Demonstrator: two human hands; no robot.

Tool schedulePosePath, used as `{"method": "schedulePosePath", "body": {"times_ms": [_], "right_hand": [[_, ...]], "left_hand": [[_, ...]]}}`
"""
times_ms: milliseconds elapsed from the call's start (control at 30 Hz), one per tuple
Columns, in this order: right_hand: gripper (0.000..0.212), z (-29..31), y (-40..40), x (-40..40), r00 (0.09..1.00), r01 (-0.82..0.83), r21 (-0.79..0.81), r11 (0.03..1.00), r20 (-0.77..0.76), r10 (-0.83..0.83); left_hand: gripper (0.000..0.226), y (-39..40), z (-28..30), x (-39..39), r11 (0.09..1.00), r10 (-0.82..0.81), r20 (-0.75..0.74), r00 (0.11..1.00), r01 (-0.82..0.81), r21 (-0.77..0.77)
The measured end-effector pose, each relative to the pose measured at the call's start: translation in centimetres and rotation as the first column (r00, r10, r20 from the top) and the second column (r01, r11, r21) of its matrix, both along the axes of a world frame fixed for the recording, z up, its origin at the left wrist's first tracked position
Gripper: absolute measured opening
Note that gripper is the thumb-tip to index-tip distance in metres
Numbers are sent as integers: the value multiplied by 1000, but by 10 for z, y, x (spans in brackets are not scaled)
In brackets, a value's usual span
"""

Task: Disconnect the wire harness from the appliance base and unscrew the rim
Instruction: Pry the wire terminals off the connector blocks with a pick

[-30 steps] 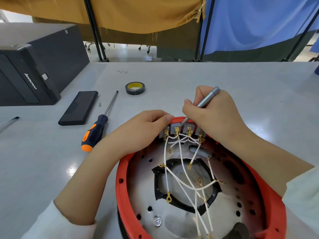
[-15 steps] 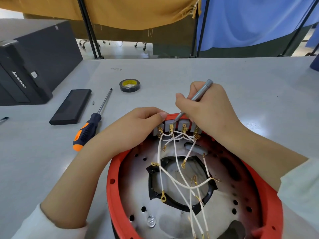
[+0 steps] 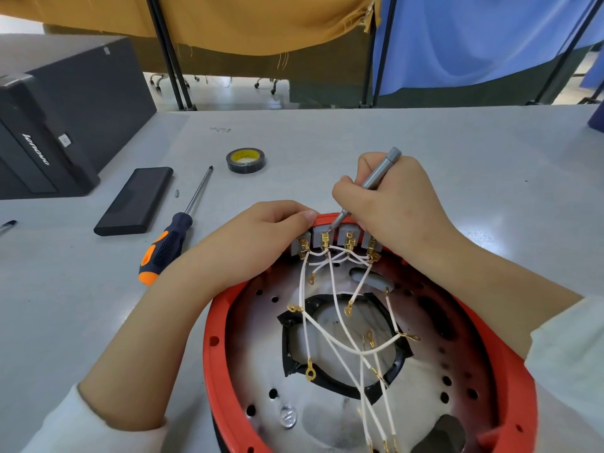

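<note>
The appliance base (image 3: 327,403) runs off the bottom edge — the slim tool's tip (image 3: 331,227) too small to tell.

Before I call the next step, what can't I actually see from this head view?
- Tip of the slim grey metal screwdriver: too small to tell what it engages at the grey terminal blocks.
- Right hand covers the rightmost block.
- Near side of the round red-rimmed appliance base and white wire harness: cut off by the bottom edge.

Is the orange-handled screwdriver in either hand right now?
No, the orange-handled screwdriver lies on the table; the right hand holds a slim grey driver.
</note>
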State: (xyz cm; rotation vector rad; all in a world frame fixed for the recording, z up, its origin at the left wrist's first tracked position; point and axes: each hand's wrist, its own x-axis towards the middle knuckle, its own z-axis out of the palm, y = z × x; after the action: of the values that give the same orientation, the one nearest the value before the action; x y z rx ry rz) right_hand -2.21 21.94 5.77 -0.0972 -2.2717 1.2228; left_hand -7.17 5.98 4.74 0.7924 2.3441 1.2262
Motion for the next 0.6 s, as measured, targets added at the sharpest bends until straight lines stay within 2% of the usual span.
{"method": "schedulePosePath", "body": {"times_ms": [400,600], "right_hand": [[40,-3,1,1,998,23,44,999,-55,-21],[36,-6,-2,3,997,11,125,992,-79,-1]], "left_hand": [[27,1,1,1,1000,2,-9,1000,-3,-13],[26,1,1,1,1000,16,-17,1000,-16,-17]]}}
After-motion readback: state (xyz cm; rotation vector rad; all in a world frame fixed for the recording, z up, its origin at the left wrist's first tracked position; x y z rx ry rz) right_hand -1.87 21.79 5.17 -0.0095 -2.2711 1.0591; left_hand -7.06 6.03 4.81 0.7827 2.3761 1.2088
